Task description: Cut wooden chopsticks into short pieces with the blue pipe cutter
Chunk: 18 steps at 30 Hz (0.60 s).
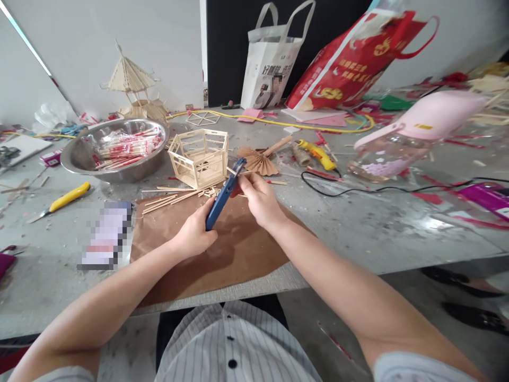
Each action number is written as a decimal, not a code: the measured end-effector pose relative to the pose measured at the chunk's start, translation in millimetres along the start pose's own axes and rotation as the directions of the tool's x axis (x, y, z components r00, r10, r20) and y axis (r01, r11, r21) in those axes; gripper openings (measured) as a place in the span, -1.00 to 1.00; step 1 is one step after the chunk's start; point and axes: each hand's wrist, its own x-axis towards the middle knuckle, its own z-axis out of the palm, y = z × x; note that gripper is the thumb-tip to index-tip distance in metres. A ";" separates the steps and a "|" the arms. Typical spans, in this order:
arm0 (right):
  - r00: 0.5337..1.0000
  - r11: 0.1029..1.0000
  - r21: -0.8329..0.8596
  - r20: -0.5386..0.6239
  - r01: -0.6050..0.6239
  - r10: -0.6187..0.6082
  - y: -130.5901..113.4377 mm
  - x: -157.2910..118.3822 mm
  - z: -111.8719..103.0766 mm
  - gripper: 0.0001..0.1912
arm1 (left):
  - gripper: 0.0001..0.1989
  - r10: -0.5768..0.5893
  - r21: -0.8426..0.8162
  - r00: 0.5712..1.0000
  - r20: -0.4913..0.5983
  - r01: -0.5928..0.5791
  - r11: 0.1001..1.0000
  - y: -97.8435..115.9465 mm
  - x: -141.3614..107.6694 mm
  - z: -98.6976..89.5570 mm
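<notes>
My left hand (pixel 195 229) is closed around the handle of a blue-handled cutter (pixel 221 200), which points up and away from me. My right hand (pixel 260 200) is at the cutter's metal head with thumb and fingers pinched together. A short bit of thin wooden stick (pixel 230 171) shows at the far side of the head; whether my right fingers hold its other end is hidden. Just beyond my hands stands a six-sided frame of wooden sticks (pixel 201 159). Loose sticks (pixel 163 200) and short cut pieces lie in front of it on a brown sheet (pixel 199 281).
A steel bowl (pixel 71 164) of wrapped sticks, a yellow craft knife (pixel 66 199) and a phone (pixel 105 236) are on the left. Behind are a stick pagoda (pixel 129 79) and two bags (pixel 270 58). A yellow glue gun (pixel 318 154), its black cable and a pink-lidded jug (pixel 397 143) stand right.
</notes>
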 end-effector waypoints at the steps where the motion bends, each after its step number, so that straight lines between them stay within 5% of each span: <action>1: 1.000 1.000 -0.013 -0.009 0.020 -0.020 1.4 -0.9 -1.1 -0.69 | -0.27 0.002 0.012 1.000 0.016 -0.002 1.000 1.2 -0.3 -0.1; 12: 0.996 0.960 -0.277 -0.065 0.035 -0.055 4.2 -11.8 -4.7 -0.68 | -0.21 0.066 -0.120 0.986 0.154 -0.048 0.992 -1.3 -0.9 -11.5; 18: 0.987 0.755 -0.655 -0.103 0.027 -0.124 -2.7 -11.6 -12.3 -0.65 | -0.23 0.032 -0.161 0.976 0.215 0.003 0.987 6.3 -3.1 -20.3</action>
